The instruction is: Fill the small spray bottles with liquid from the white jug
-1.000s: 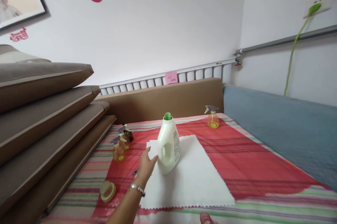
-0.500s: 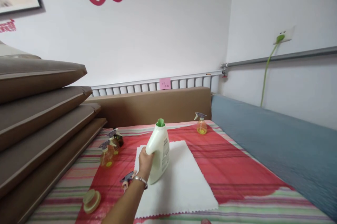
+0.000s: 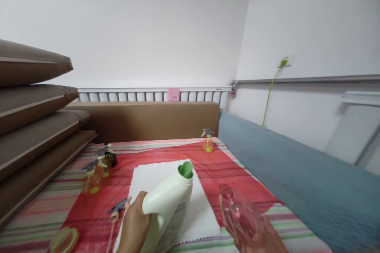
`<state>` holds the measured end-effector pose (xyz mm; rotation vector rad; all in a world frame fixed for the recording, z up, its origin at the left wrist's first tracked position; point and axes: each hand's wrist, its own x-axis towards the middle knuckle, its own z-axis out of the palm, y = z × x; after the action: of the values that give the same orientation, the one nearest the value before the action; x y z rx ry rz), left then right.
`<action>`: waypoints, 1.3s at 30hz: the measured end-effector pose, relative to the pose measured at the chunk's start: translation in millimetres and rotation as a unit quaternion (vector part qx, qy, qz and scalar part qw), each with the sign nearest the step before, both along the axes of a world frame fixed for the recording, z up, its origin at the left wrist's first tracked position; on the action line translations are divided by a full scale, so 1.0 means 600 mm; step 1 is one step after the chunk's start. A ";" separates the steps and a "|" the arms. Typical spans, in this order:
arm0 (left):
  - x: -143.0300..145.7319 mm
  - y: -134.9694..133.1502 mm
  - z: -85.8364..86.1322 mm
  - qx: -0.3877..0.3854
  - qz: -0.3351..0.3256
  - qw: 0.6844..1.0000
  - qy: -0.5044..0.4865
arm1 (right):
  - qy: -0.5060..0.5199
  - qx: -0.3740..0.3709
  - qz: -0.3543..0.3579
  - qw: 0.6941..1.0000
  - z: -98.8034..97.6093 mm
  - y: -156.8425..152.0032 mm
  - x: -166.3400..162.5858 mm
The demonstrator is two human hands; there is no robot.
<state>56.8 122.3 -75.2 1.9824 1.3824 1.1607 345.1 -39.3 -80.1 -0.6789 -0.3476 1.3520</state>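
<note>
Jug (image 3: 168,209) tipped further, left hand (image 3: 135,223) (sprayer (image 3: 119,205) alongside) gripping it, right hand (image 3: 272,236) clasping bottle (image 3: 242,220)

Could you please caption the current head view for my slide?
Left hand grips a tilted pale jug; right hand holds a pink bottle.

Striped cloth (image 3: 297,225) underneath, partly overlaid by a red sheet (image 3: 204,170). Upon these: one white mat (image 3: 198,221), three grouped spray bottles (image 3: 92,181) left, another spray bottle (image 3: 208,144) far right, one detached spray head (image 3: 119,205), one round cap (image 3: 63,240) near left.
</note>
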 end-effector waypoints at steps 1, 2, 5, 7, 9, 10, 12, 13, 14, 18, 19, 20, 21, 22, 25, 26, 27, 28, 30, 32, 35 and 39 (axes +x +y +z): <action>0.001 -0.002 0.002 -0.001 0.000 1.000 0.011 | -0.003 0.005 -0.015 1.000 0.019 0.004 0.005; 0.003 -0.002 0.004 -0.002 0.002 1.000 0.023 | -0.006 0.012 -0.031 0.999 0.038 0.007 0.009; 0.011 -0.005 0.013 -0.006 0.008 0.997 0.072 | -0.032 0.026 -0.071 0.997 0.091 0.016 0.021; 0.021 -0.010 0.017 -0.002 0.008 0.994 0.111 | -0.065 0.033 -0.091 0.993 0.118 0.024 0.029; 0.032 -0.014 0.019 0.001 0.004 0.989 0.149 | -0.098 0.037 -0.099 0.990 0.138 0.034 0.039; 0.037 -0.016 0.019 0.003 0.000 0.986 0.164 | -0.111 0.038 -0.099 0.988 0.145 0.038 0.043; 0.044 -0.018 0.020 0.002 -0.009 0.982 0.187 | -0.135 0.035 -0.097 0.986 0.155 0.043 0.051; 0.046 -0.018 0.021 -0.001 -0.012 0.981 0.194 | -0.147 0.031 -0.097 0.984 0.159 0.045 0.054; 0.047 -0.018 0.022 -0.004 -0.014 0.980 0.200 | -0.159 0.024 -0.102 0.982 0.161 0.045 0.058; 0.049 -0.017 0.026 -0.007 -0.010 0.976 0.216 | -0.215 -0.001 -0.111 0.970 0.164 0.048 0.068; 0.050 -0.017 0.027 -0.005 -0.007 0.976 0.218 | -0.230 -0.001 -0.108 0.967 0.164 0.050 0.071; 0.050 -0.017 0.028 -0.002 -0.004 0.976 0.219 | -0.244 0.002 -0.105 0.964 0.165 0.052 0.074; 0.051 -0.018 0.028 0.000 -0.003 0.975 0.220 | -0.258 0.003 -0.103 0.961 0.165 0.055 0.076; 0.052 -0.018 0.028 0.001 -0.003 0.975 0.221 | -0.270 0.004 -0.102 0.958 0.167 0.057 0.079; 0.054 -0.019 0.029 0.001 -0.007 0.975 0.220 | -0.303 -0.002 -0.101 0.948 0.173 0.066 0.085; 0.055 -0.019 0.030 0.000 -0.009 0.975 0.222 | -0.316 -0.006 -0.101 0.943 0.176 0.068 0.086; 0.056 -0.019 0.030 -0.002 -0.008 0.975 0.224 | -0.328 -0.011 -0.104 0.939 0.180 0.070 0.086; 0.057 -0.019 0.031 -0.005 -0.008 0.974 0.228 | -0.339 -0.017 -0.108 0.935 0.183 0.072 0.086; 0.059 -0.017 0.032 -0.012 -0.006 0.971 0.241 | -0.353 -0.031 -0.116 0.928 0.190 0.074 0.085; 0.061 -0.015 0.032 -0.015 -0.007 0.967 0.253 | -0.367 -0.040 -0.121 0.922 0.197 0.075 0.085; 0.061 -0.012 0.032 -0.013 -0.016 0.966 0.258 | -0.396 -0.040 -0.118 0.910 0.205 0.075 0.086; 0.059 -0.013 0.031 -0.009 -0.018 0.967 0.254 | -0.415 -0.044 -0.114 0.902 0.218 0.076 0.086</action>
<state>92.3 114.6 -56.4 2.3851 1.5723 0.6376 396.6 6.5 51.0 -1.3234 -0.8596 0.7974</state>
